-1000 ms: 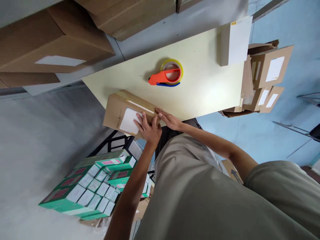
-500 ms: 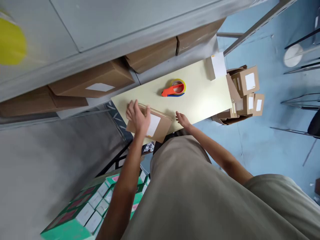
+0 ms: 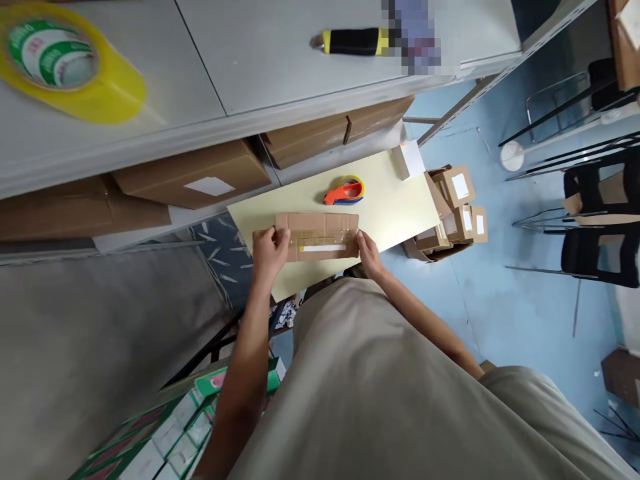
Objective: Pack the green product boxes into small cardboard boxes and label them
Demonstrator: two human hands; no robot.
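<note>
A brown cardboard box [image 3: 316, 230] with clear tape across it and a white label strip is held over the pale tabletop [image 3: 387, 200]. My left hand [image 3: 271, 252] is closed on its left end, thumb and fingers gripping the edge. At the opposite end, my right hand [image 3: 369, 253] pinches the right edge. Just beyond the box lies an orange tape dispenser [image 3: 344, 194] with a yellow-edged tape roll. A small white box [image 3: 409, 160] stands at the table's far right corner.
An open carton [image 3: 425, 250] of labelled brown boxes sits right of the table. A grey shelf [image 3: 270, 73] overhead holds a yellow tape roll [image 3: 117, 87] and a black-and-yellow cutter [image 3: 354, 41]. Big cartons [image 3: 195, 175] line the level below. Green-and-white boxes [image 3: 183, 427] are at lower left.
The box has been turned so its taped side faces up. My right hand, apart from it before, now grips its right end. The view has shifted, showing more of the upper shelf.
</note>
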